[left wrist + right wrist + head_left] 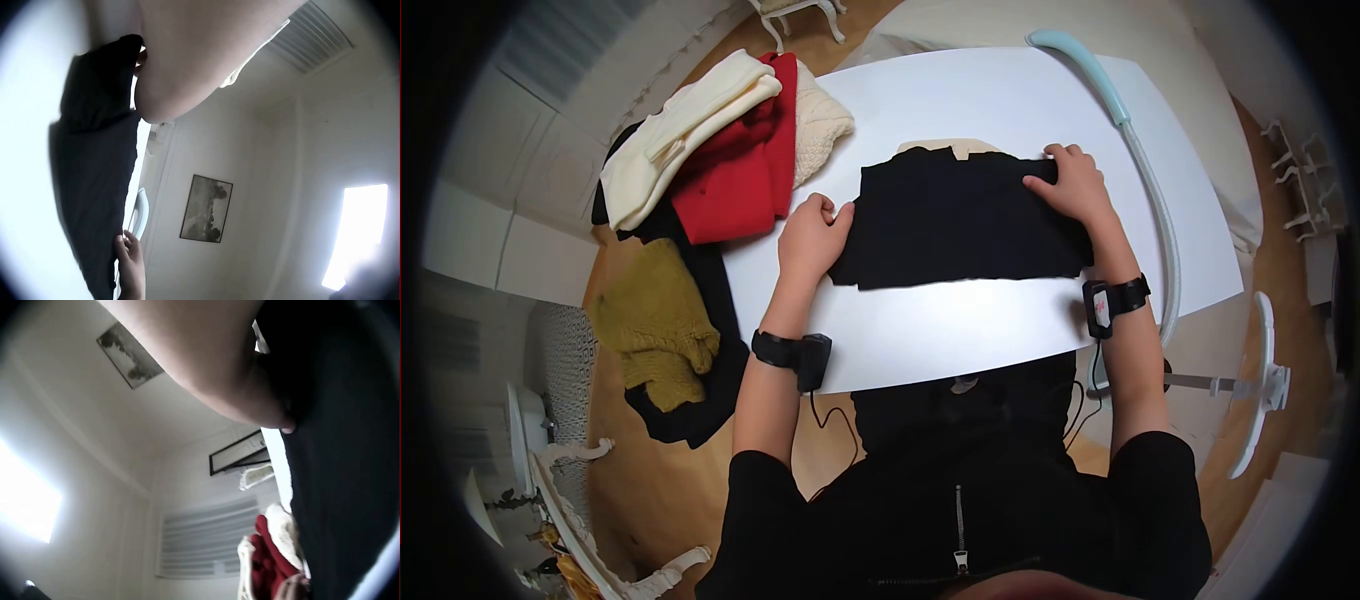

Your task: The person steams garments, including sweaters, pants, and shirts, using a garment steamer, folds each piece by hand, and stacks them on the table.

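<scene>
Black folded cloth [970, 220] lies flat on the white table [940, 320], with a beige piece [975, 146] showing past its far edge. At the cloth's left edge is my left hand [812, 235], thumb toward the fabric and fingers loosely bent. My right hand [1078, 188] rests at the far right corner, its thumb on the cloth and fingers spread by the edge. The left wrist view shows black fabric [94, 169] and the right hand [131, 269] touching its edge. In the right wrist view, black cloth [344, 462] passes beside the right hand [219, 369]; its fingertips are mostly hidden.
Left of the cloth are piled cream [685, 130], red [735, 190] and knitted beige garments [818, 125]. An olive knit [655, 315] and black fabric [725, 310] hang over the left side. A pale blue handle with a hose [1145, 165] runs along the right.
</scene>
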A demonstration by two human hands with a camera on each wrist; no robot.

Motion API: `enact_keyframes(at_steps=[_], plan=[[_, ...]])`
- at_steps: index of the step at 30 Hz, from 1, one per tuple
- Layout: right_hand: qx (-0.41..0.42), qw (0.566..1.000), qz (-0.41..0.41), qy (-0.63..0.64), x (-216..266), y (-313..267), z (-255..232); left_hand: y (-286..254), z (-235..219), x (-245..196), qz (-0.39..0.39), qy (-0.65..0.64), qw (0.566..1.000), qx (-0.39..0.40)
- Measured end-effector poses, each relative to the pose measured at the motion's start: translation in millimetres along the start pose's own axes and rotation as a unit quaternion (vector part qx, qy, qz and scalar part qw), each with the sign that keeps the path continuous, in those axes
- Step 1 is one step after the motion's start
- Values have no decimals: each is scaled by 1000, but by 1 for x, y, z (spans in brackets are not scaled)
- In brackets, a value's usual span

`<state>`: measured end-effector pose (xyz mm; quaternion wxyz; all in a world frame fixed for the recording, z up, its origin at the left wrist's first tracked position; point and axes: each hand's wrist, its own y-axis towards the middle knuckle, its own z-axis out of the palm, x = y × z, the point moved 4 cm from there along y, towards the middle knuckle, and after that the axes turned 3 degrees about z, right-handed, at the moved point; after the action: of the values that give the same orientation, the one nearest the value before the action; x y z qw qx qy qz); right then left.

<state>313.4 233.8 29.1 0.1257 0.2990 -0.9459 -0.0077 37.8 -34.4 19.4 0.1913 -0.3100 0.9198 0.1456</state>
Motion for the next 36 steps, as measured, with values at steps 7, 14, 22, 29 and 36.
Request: enact_keyframes(at_steps=[7, 14, 22, 29, 36], plan=[[49, 986, 57, 147, -39, 0, -7, 17, 11, -19, -1, 33, 990, 139], [184, 949, -51, 251, -30, -7, 0, 24, -3, -20, 6, -139, 966, 216], [328, 625, 52, 707, 11, -28, 19, 36, -29, -109, -36, -531, 821, 206], [326, 602, 86, 724, -1, -14, 47, 3, 74, -202, 54, -473, 835, 275], [8, 755, 143, 640, -32, 10, 30, -1, 71, -170, 106, -383, 894, 205]])
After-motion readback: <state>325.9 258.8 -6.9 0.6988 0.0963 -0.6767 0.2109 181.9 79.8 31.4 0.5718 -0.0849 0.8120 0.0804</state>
